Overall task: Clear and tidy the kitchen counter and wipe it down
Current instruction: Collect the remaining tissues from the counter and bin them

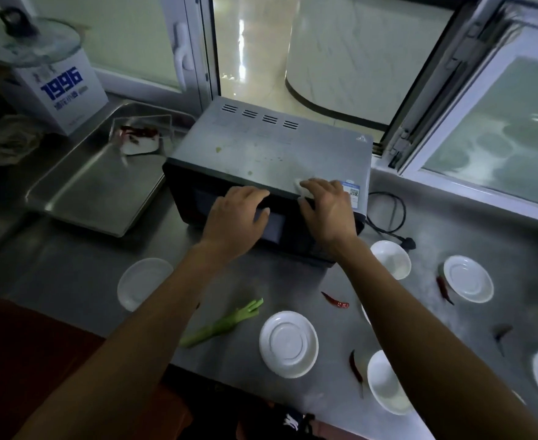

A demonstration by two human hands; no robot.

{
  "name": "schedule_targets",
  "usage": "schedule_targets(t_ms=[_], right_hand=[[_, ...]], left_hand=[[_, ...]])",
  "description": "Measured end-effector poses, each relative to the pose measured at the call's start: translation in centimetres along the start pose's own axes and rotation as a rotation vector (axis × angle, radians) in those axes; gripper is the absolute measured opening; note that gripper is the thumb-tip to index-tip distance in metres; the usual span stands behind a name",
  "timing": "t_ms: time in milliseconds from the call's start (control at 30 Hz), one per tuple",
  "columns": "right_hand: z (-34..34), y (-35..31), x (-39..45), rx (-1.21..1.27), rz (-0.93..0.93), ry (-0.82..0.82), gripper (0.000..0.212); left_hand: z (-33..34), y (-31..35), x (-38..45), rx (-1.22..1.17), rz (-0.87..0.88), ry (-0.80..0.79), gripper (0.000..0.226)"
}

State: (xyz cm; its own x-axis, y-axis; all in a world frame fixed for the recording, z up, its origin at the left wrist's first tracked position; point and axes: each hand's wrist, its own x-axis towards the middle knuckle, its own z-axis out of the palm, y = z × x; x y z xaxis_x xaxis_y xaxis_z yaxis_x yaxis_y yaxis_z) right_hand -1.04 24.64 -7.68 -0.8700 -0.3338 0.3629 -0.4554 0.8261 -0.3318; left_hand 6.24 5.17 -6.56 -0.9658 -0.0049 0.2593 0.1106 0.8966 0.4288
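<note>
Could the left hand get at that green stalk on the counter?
Probably yes. The stalk lies bare on the counter, just under the left forearm, with nothing on it. But the left hand rests on the oven's front edge and would need to draw back.

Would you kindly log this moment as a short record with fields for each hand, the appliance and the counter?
left hand: rests on the oven's front top edge
right hand: presses a white cloth onto the oven top
oven: grey top with food specks, cord unplugged at its right
counter: steel; white saucers, dried chillies, a green celery piece
tray: left of the oven
</note>
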Motion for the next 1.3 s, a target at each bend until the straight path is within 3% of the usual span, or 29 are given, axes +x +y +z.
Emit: schedule_targets(t_ms=[500,667,800,1300], right_hand=[[2.0,-1.7,3.0,-0.056,0.132,0.063,0.022],[1.7,-1.7,2.4,0.003,0.165,0.17,0.019],[0.7,-1.5,0.0,0.074,0.222,0.245,0.018],[-3.8,-0.1,-13.3,-0.031,0.51,0.349,0.017]], left_hand=[[-0.4,-3.4,4.9,-0.046,0.212,0.054,0.03],[-0.3,-4.0,5.3,-0.051,0.26,0.012,0.032],[-0.2,-2.9,4.9,-0.048,0.331,-0.055,0.037],[5.2,3.3,-0.2,-0.123,0.541,-0.227,0.036]])
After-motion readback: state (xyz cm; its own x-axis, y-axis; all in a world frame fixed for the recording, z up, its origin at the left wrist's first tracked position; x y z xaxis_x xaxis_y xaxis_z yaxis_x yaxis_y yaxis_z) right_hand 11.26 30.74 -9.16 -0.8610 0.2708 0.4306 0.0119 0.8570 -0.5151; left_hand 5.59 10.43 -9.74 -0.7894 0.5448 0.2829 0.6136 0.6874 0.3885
